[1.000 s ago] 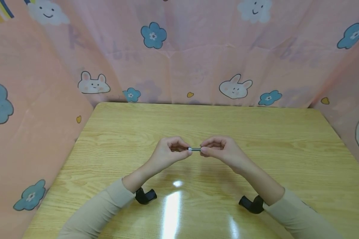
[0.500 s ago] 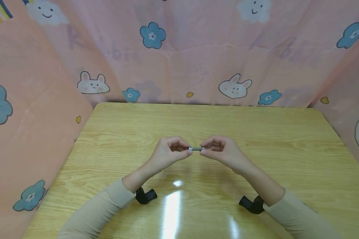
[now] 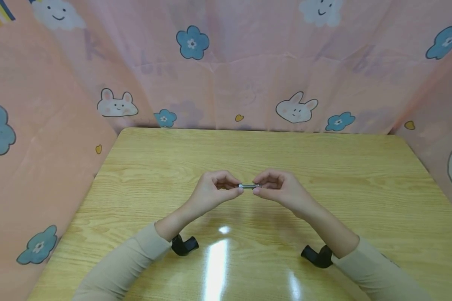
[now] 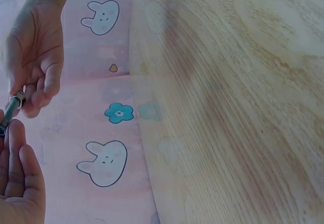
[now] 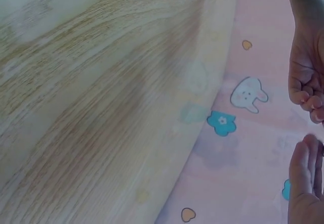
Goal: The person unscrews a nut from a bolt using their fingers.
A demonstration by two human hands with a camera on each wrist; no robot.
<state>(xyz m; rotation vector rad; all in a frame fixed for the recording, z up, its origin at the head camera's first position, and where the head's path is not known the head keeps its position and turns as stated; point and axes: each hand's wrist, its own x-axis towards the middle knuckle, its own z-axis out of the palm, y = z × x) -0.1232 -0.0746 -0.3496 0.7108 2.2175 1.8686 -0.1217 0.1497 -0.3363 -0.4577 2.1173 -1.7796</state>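
Observation:
Between my two hands, above the middle of the table, a small silver bolt (image 3: 248, 186) lies level. My left hand (image 3: 213, 190) pinches its left end between thumb and fingertips. At the other end, my right hand (image 3: 283, 190) holds a nut (image 4: 20, 96) on the bolt with thumb and fingers. The bare threaded shaft (image 4: 10, 114) shows between the two grips in the left wrist view. Fingers hide most of the left end. In the right wrist view both hands sit at the right edge, and the bolt is largely out of sight.
The wood-grain table (image 3: 173, 154) is bordered by a pink printed curtain (image 3: 226, 83) at the back and sides. A black wrist-worn piece (image 3: 184, 245) hangs at the left cuff, another black piece (image 3: 317, 256) at the right. Light glares off the near tabletop.
My right thumb and fingers have shifted slightly at the nut, and more of the bolt's right end shows between them. The left hand keeps its grip, almost still.

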